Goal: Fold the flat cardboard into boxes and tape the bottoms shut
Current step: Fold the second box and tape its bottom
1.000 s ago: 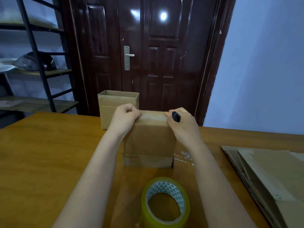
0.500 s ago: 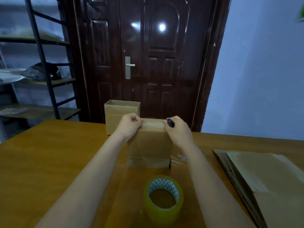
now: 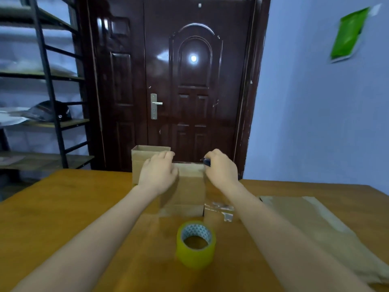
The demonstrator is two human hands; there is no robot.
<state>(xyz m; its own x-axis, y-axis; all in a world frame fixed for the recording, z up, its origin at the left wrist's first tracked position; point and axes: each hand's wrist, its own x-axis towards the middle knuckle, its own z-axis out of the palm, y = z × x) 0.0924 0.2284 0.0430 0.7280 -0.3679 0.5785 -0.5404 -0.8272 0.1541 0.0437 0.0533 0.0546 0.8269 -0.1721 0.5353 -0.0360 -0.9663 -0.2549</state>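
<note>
A folded cardboard box (image 3: 189, 190) stands on the wooden table (image 3: 52, 218) in front of me, its taped side up. My left hand (image 3: 157, 171) lies over its top left edge with fingers extended across the top. My right hand (image 3: 221, 167) sits at the top right edge and grips a small dark tool (image 3: 207, 161). A second box (image 3: 145, 157), open at the top, stands just behind on the left. A roll of yellow tape (image 3: 195, 244) stands on the table nearer to me.
A pile of flat cardboard (image 3: 315, 226) lies on the table's right side. Scraps of clear tape (image 3: 223, 209) stick to the table beside the box. A dark door (image 3: 189, 91) and a metal shelf rack (image 3: 42, 102) stand beyond the table.
The camera view has tilted upward, so the table and box sit lower in frame. My left hand's fingers have gone from curled on the box edge to spread over its top.
</note>
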